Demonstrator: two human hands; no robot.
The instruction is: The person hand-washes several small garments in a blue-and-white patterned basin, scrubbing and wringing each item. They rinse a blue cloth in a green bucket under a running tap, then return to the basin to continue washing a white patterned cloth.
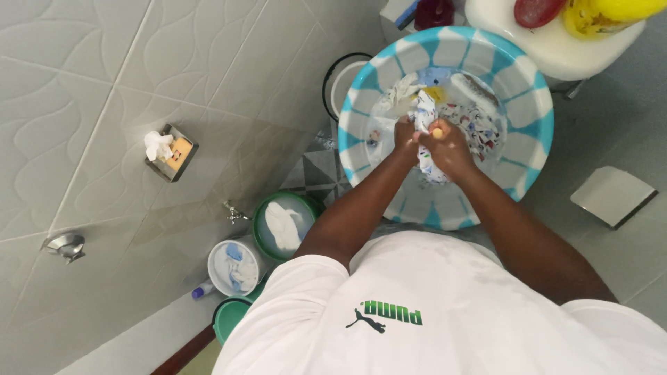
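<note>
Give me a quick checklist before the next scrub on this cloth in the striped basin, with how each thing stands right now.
1. Both hands on the cloth: ok. The left hand and right hand grip the patterned cloth bunched between them.
2. Cloth over the basin: ok. It hangs inside the blue and white basin, not past the rim.
3. Water level in the basin: cannot tell, laundry covers the bottom.
4. Other laundry out of the way: ok. More pieces lie in the basin behind the hands.
5. Rinse containers within reach: ok. The green bucket and white bucket stand by the wall tap.
6. Tap shut: cannot tell.
</note>
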